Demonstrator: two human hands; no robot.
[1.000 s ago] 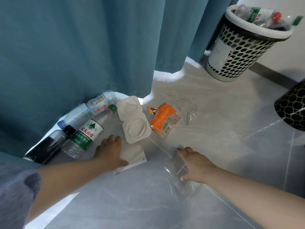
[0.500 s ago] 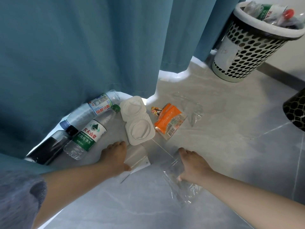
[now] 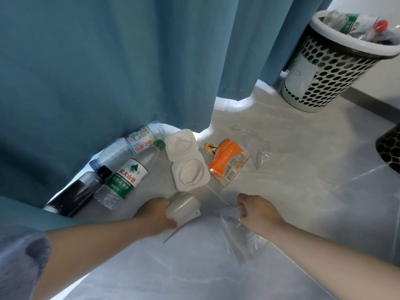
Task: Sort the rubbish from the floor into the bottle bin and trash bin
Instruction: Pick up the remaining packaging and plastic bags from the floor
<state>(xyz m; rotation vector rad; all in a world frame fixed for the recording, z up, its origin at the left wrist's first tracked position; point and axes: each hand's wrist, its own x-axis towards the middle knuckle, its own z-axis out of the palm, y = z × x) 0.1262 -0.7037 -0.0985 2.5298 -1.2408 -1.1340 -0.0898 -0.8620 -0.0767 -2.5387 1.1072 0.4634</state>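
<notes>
My left hand is closed around a curled white paper sheet on the grey floor. My right hand pinches a clear plastic bag that trails toward me. Beyond them lie a white double-cup plastic tray, an orange snack wrapper and a crumpled clear wrapper. At the left, by the curtain, lie a green-label water bottle, a blue-capped clear bottle and a dark bottle. The perforated white bottle bin stands at the far right, holding bottles.
A teal curtain hangs across the left and back, its hem touching the bottles. A black mesh bin shows at the right edge. A small candy wrapper lies beside the orange one.
My left hand has curled the flat white paper up off the floor into its grip. My right hand has closed its fingers on the clear bag. The view has shifted slightly.
</notes>
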